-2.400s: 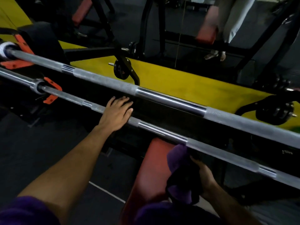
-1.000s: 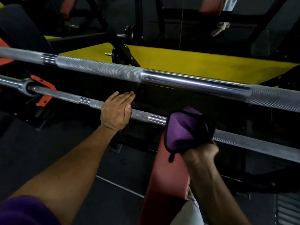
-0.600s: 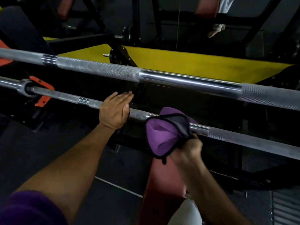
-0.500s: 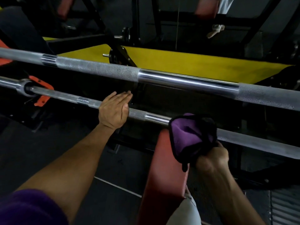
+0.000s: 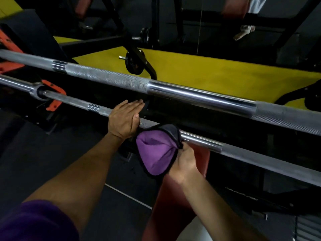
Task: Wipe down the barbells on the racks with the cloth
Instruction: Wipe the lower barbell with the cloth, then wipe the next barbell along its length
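Dim gym floor here, dark rubber matting with a bright yellow strip [image 5: 199,70] running behind the racks. Two barbells cross the view on a slant: the upper barbell [image 5: 191,92] nearer the camera's top, the lower barbell [image 5: 243,153] just below it. The left hand [image 5: 124,120] lies flat on the lower barbell, fingers straight and together, gripping nothing. Right beside it, touching the same bar, sits the purple cloth [image 5: 156,152], black-edged and bunched over the shaft. The right hand [image 5: 185,161] clutches that cloth from below, fingers curled into the fabric. Under the arms, a red bench pad [image 5: 173,197]. Orange rack hooks [image 5: 53,94] hold the bar at left.
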`<state>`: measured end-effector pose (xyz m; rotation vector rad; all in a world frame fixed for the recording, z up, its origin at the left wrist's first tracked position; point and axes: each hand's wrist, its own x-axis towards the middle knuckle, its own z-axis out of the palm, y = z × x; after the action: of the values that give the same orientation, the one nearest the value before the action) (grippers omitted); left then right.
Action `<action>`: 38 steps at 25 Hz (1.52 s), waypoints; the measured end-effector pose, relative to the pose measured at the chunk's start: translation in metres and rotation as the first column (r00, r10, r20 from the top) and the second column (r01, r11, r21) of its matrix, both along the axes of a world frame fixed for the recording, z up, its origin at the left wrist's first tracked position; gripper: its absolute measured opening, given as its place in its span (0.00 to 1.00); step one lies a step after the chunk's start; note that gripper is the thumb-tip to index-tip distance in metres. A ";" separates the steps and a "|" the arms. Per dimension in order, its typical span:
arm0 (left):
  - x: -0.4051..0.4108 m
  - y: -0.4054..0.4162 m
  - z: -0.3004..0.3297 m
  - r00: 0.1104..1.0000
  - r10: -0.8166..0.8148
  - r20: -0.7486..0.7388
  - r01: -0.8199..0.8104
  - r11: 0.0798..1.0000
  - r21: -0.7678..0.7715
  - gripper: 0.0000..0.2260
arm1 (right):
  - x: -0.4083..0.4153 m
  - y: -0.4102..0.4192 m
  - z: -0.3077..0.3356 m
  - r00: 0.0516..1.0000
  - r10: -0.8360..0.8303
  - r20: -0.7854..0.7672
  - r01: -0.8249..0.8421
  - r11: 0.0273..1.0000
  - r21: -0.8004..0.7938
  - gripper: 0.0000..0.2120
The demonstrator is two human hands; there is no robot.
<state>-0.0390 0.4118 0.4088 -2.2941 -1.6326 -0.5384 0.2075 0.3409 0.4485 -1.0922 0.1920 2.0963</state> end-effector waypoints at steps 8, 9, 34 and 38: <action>0.011 -0.010 0.015 0.992 0.112 -0.065 -0.121 0.983 -0.142 0.25 | 0.094 -0.020 0.029 0.848 0.478 0.229 -0.499 0.865 0.044 0.17; 0.016 -0.012 0.020 0.986 0.147 -0.075 -0.159 0.969 -0.191 0.25 | 0.107 -0.023 0.036 0.840 0.497 0.218 -0.519 0.853 0.057 0.18; 0.459 -0.470 0.067 -0.383 0.559 0.735 -0.132 0.755 -0.643 0.05 | 0.342 -0.211 0.016 0.370 0.610 0.701 -0.886 0.005 0.464 0.14; 0.479 -0.568 0.080 -0.384 0.518 0.765 -0.308 0.709 -0.634 0.10 | 0.320 -0.274 0.023 0.237 0.606 0.759 -0.852 -0.245 0.462 0.11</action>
<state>0.4403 -0.1565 0.4885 -0.3900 -2.9187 -2.4232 0.5274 0.0671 0.4717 -0.6863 -2.1780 2.2863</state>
